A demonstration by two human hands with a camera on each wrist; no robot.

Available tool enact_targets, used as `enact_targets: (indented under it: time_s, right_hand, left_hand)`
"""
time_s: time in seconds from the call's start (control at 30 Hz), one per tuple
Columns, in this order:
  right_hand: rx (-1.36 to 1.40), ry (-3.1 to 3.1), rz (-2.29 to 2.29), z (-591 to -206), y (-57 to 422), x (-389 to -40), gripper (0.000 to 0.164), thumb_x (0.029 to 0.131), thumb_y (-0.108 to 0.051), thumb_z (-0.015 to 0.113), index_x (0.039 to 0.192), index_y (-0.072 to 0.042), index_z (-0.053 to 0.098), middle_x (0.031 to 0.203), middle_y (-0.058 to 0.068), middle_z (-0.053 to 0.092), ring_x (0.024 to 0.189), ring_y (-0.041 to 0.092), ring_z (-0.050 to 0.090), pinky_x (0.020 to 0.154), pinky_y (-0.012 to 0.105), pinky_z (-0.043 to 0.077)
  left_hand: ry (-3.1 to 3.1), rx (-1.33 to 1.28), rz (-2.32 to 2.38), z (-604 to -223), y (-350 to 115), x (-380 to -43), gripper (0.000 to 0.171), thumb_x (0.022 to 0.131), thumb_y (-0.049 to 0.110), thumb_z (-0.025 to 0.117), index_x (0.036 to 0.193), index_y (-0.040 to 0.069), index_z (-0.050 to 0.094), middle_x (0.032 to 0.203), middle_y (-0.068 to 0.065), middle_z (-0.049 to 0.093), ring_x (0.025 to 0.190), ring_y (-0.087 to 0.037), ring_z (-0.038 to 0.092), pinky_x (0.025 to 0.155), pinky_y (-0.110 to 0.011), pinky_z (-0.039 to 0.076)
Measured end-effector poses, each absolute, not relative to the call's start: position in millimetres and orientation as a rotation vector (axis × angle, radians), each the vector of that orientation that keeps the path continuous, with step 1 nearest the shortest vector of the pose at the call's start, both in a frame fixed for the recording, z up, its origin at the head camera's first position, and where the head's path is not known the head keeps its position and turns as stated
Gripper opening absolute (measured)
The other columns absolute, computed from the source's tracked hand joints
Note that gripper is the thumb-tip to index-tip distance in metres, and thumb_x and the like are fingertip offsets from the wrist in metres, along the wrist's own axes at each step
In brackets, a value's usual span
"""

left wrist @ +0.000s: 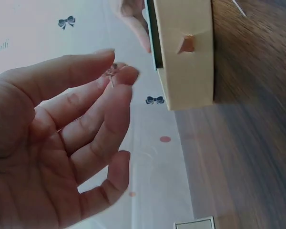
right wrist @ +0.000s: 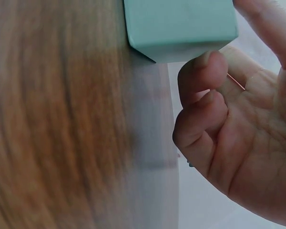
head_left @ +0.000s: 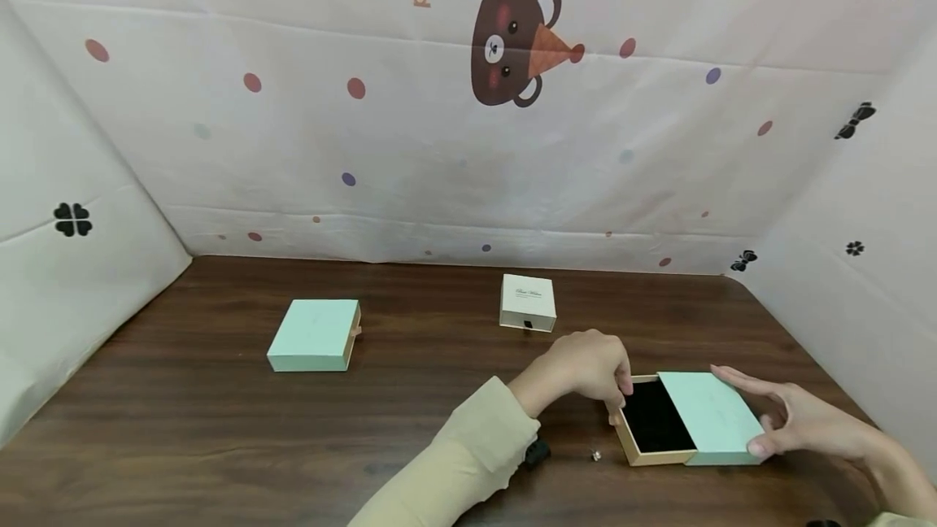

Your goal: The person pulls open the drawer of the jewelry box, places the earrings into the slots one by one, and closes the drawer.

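My left hand [head_left: 586, 364] is over the left end of a half-open mint-green drawer box [head_left: 713, 413]. Between thumb and fingertips it pinches a small stud earring [left wrist: 111, 71], whose thin pin shows in the left wrist view. The box's cream drawer, with a black padded insert [head_left: 655, 420], is pulled out to the left. At the sleeve's right end, my right hand [head_left: 808, 421] steadies it, thumb at the near corner and a finger along the far edge. Two of its fingers [right wrist: 200, 119] are bent by the sleeve's end. Another small earring [head_left: 596, 455] lies on the table left of the drawer.
A closed mint-green box [head_left: 315, 336] stands at the left of the brown wooden table [head_left: 220, 446]. Towards the back is a small white box [head_left: 528, 303] with a black tab. Printed white cloth [head_left: 410, 137] walls in the back and sides.
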State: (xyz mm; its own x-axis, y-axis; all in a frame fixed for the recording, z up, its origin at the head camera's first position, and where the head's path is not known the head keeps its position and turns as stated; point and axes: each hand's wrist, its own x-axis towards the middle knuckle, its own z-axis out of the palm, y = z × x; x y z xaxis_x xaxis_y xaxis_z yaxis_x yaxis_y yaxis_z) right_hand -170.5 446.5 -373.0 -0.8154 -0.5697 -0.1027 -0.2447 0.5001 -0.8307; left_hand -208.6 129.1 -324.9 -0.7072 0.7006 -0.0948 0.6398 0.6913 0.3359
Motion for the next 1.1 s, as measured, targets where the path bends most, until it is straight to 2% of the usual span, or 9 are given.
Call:
enact_targets:
  time_s: [0.17,0.4,0.63,0.9,1.1]
  right_hand:
    - [-0.603,2.326,-1.280,-371.2,448.0,-169.4,0.083,0.079,0.000,0.065,0.145,-0.005,0.016,0.132,-0.037,0.030,0.045,0.023,0.029,0.042,0.026,0.037]
    - [-0.598,2.335,-1.266,-370.8,447.3,-169.7,0.084,0.078,0.001,0.065,0.146,-0.007,0.016,0.132,-0.036,0.032,0.045,0.023,0.029,0.041,0.026,0.035]
    - [-0.598,2.340,-1.267,-370.5,447.4,-169.3,0.083,0.078,0.000,0.065,0.145,-0.007,0.018,0.132,-0.035,0.033,0.045,0.022,0.028,0.043,0.026,0.037]
    - [-0.658,2.356,-1.260,-373.1,449.0,-169.7,0.083,0.077,0.001,0.065,0.145,-0.006,0.018,0.135,-0.034,0.031,0.045,0.020,0.029,0.042,0.026,0.036]
    - [-0.662,2.344,-1.265,-372.8,448.1,-170.5,0.083,0.077,0.001,0.064,0.145,-0.006,0.017,0.134,-0.037,0.029,0.045,0.018,0.029,0.042,0.026,0.036]
  left_hand:
    - [2.638,1.162,0.520,-324.5,135.7,-209.8,0.003,0.080,0.027,0.071,0.081,0.028,0.073,0.076,0.022,0.062,0.067,0.008,0.050,0.059,-0.012,0.038]
    - [2.642,1.223,0.688,-330.2,144.3,-211.8,0.006,0.079,0.032,0.070,0.080,0.028,0.074,0.074,0.022,0.063,0.065,0.009,0.047,0.058,-0.009,0.035]
    - [2.700,1.148,0.690,-336.2,152.7,-211.0,0.008,0.078,0.037,0.070,0.077,0.031,0.074,0.070,0.024,0.061,0.064,0.009,0.047,0.056,-0.010,0.034]
    - [2.728,1.092,0.658,-338.0,158.3,-212.6,0.005,0.079,0.032,0.071,0.083,0.031,0.073,0.073,0.024,0.062,0.067,0.009,0.050,0.059,-0.010,0.035]
    - [2.732,1.094,0.635,-342.0,159.8,-213.9,0.007,0.078,0.033,0.072,0.072,0.030,0.072,0.069,0.024,0.060,0.062,0.007,0.047,0.056,-0.010,0.034]
